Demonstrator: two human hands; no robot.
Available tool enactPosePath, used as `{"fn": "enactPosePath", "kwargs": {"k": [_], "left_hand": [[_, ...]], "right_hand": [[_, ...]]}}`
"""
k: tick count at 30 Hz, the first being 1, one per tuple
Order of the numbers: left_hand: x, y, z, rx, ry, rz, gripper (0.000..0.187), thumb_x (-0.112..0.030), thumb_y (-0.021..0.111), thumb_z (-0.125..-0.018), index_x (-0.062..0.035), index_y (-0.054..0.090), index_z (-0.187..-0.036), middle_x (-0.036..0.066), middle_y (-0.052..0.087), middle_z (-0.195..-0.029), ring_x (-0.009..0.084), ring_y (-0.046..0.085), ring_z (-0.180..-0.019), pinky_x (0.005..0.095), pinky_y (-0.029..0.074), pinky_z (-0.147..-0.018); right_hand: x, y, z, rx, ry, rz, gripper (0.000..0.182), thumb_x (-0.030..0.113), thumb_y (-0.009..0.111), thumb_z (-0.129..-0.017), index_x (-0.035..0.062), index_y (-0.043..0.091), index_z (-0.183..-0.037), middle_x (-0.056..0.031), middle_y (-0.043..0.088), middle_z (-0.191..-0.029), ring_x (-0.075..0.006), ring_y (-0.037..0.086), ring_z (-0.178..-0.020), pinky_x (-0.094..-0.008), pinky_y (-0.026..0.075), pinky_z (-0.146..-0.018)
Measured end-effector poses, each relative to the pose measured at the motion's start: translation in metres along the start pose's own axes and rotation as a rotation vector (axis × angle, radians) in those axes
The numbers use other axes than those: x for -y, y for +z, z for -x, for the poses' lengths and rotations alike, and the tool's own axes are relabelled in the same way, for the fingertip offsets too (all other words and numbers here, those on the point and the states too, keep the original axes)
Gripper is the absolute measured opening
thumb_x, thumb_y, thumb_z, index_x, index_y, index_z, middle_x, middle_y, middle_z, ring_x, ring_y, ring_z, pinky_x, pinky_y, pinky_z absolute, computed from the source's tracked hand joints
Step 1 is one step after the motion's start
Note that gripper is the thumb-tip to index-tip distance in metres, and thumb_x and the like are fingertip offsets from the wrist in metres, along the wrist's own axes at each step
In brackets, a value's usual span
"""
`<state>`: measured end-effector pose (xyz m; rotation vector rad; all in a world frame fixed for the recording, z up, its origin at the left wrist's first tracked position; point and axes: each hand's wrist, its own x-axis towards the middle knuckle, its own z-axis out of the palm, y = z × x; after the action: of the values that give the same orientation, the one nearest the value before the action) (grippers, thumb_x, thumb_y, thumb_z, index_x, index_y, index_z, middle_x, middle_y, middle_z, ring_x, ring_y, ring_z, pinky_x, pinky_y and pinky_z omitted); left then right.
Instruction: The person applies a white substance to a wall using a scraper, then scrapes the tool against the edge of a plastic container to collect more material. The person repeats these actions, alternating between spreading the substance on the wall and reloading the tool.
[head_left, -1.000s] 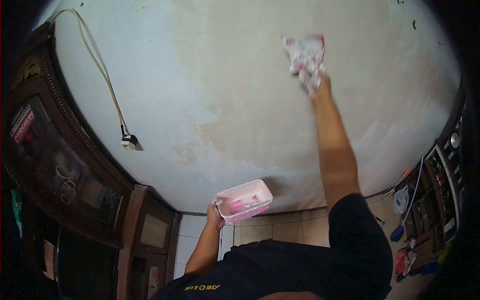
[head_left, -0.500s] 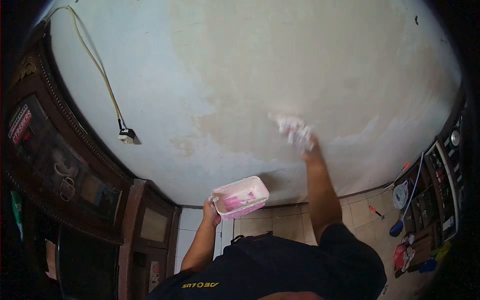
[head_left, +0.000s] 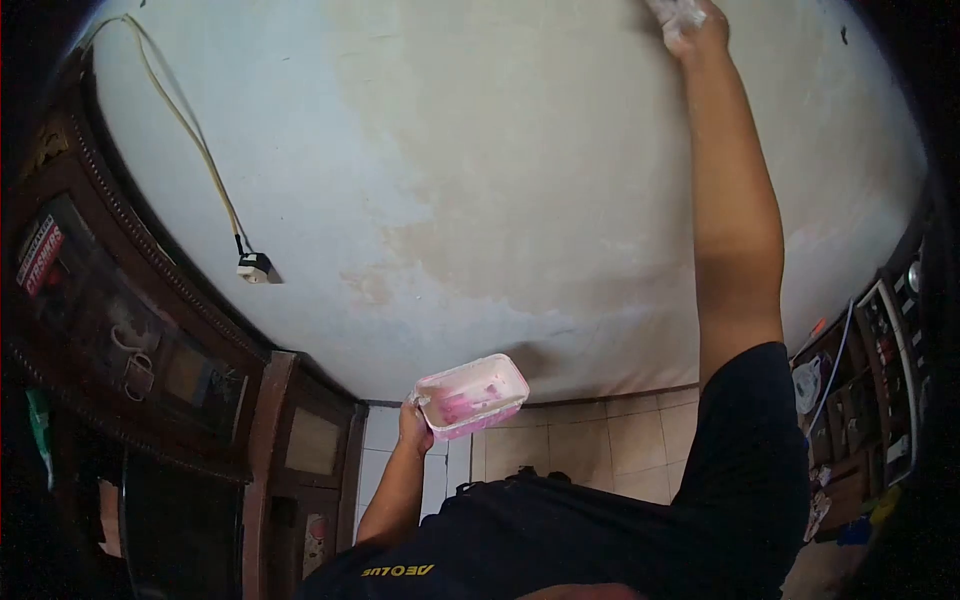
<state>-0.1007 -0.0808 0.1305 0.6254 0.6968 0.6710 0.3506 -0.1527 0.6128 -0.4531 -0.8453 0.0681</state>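
Note:
My left hand point(head_left: 414, 428) is closed on the near-left edge of a pink-and-white plastic tub point(head_left: 509, 390). White and pink smears coat the tub's inside, and white residue marks the fingers holding it. High up at the top edge of the view, my right hand point(head_left: 697, 32) is against or close to the wall point(head_left: 560, 180), arm stretched out. Its fingers look closed and are covered in white; what they hold is partly cut off by the frame and cannot be made out. The wall has a beige patch beside whiter areas.
A socket block point(head_left: 253, 267) hangs on the wall from a yellowish cable point(head_left: 180, 105). Dark wooden cabinets point(head_left: 262, 420) stand on the left. To the right are a shelf rack point(head_left: 880, 380), a plastic bag point(head_left: 806, 384) and a blue stick point(head_left: 828, 375). Floor tiles point(head_left: 580, 450) lie below.
My right hand has swept up and to the right, from the middle of the wall to the top edge of the view. The tub in my left hand has shifted slightly left.

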Motion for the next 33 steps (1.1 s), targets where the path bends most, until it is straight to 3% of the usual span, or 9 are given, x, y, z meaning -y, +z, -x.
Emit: {"fn": "enactPosePath", "kwargs": {"k": [2,6,15,18,21,23,25,26,33], "left_hand": [[0.009,-0.012,-0.011,-0.017,0.052,-0.070,0.043,-0.027,0.034,-0.082,0.0012,0.049,-0.111,0.016,0.054,-0.108,0.0322,0.055,-0.096,0.0431,0.045,-0.086],[0.017,-0.033,-0.037,-0.016,0.000,-0.068,0.042,-0.027,0.034,-0.082,0.0011,0.049,-0.110,0.017,0.054,-0.107,0.0323,0.055,-0.095,0.0438,0.046,-0.084],[0.014,-0.031,-0.045,0.040,-0.038,-0.170,0.044,-0.027,0.032,-0.083,0.0007,0.047,-0.113,0.017,0.053,-0.109,0.0328,0.054,-0.098,0.0457,0.045,-0.085],[0.009,-0.024,-0.031,0.041,-0.016,-0.129,0.045,-0.029,0.032,-0.083,0.0005,0.047,-0.114,0.018,0.052,-0.110,0.0327,0.052,-0.100,0.0456,0.044,-0.085],[0.009,-0.024,-0.022,0.074,-0.010,-0.013,0.037,-0.026,0.034,-0.086,-0.0003,0.051,-0.107,0.015,0.055,-0.105,0.0286,0.055,-0.095,0.0416,0.045,-0.084],[0.011,-0.030,-0.021,0.090,-0.018,0.001,0.037,-0.026,0.036,-0.085,-0.0002,0.051,-0.107,0.015,0.055,-0.105,0.0285,0.055,-0.095,0.0416,0.045,-0.084],[0.006,-0.025,-0.020,0.107,-0.012,0.008,0.037,-0.026,0.037,-0.085,-0.0002,0.051,-0.107,0.015,0.055,-0.105,0.0285,0.055,-0.095,0.0415,0.045,-0.084],[0.004,-0.019,-0.013,0.095,0.009,0.019,0.037,-0.026,0.037,-0.085,-0.0003,0.051,-0.107,0.015,0.055,-0.105,0.0286,0.055,-0.095,0.0415,0.045,-0.084],[0.014,-0.029,-0.008,0.096,0.032,0.085,0.036,-0.025,0.038,-0.083,-0.0013,0.051,-0.108,0.014,0.054,-0.106,0.0298,0.053,-0.097,0.0423,0.044,-0.085]], "right_hand": [[-0.052,-0.045,-0.014,-0.275,0.110,-0.058,0.030,0.017,0.053,-0.081,-0.0033,0.052,-0.102,-0.0132,0.056,-0.097,-0.0292,0.056,-0.090,-0.0423,0.049,-0.078],[-0.144,-0.107,0.118,-0.425,0.200,0.432,0.029,0.012,0.059,-0.076,-0.0026,0.055,-0.100,-0.0101,0.058,-0.087,-0.0218,0.059,-0.074,-0.0363,0.049,-0.060],[-0.212,-0.230,0.416,-0.649,0.655,0.156,0.035,0.016,0.054,-0.076,0.0041,0.052,-0.109,-0.0058,0.057,-0.095,-0.0172,0.056,-0.082,-0.0329,0.046,-0.071],[-0.127,-0.153,0.394,-0.490,0.747,0.280,0.039,0.018,0.049,-0.081,0.0038,0.046,-0.117,-0.0071,0.056,-0.104,-0.0188,0.055,-0.091,-0.0336,0.045,-0.078],[-0.111,-0.165,0.336,-0.506,0.568,-0.175,0.043,0.021,0.047,-0.084,0.0022,0.042,-0.122,-0.0087,0.054,-0.111,-0.0209,0.055,-0.096,-0.0340,0.045,-0.084],[-0.049,-0.103,0.103,-0.282,0.276,-0.144,0.031,0.015,0.045,-0.085,0.0004,0.049,-0.111,-0.0091,0.056,-0.103,-0.0200,0.056,-0.091,-0.0332,0.046,-0.080],[0.001,-0.033,0.066,0.013,-0.039,0.007,0.022,0.011,0.045,-0.084,0.0004,0.055,-0.101,-0.0085,0.059,-0.092,-0.0201,0.058,-0.080,-0.0321,0.049,-0.070],[0.018,0.005,0.040,-0.295,0.020,-0.018,0.021,0.014,0.048,-0.084,0.0003,0.056,-0.098,-0.0083,0.059,-0.089,-0.0206,0.058,-0.074,-0.0319,0.050,-0.062],[-0.078,-0.112,0.132,-0.443,0.224,0.172,0.030,0.013,0.057,-0.077,-0.0013,0.054,-0.103,-0.0127,0.058,-0.093,-0.0238,0.058,-0.079,-0.0350,0.048,-0.067]]}}
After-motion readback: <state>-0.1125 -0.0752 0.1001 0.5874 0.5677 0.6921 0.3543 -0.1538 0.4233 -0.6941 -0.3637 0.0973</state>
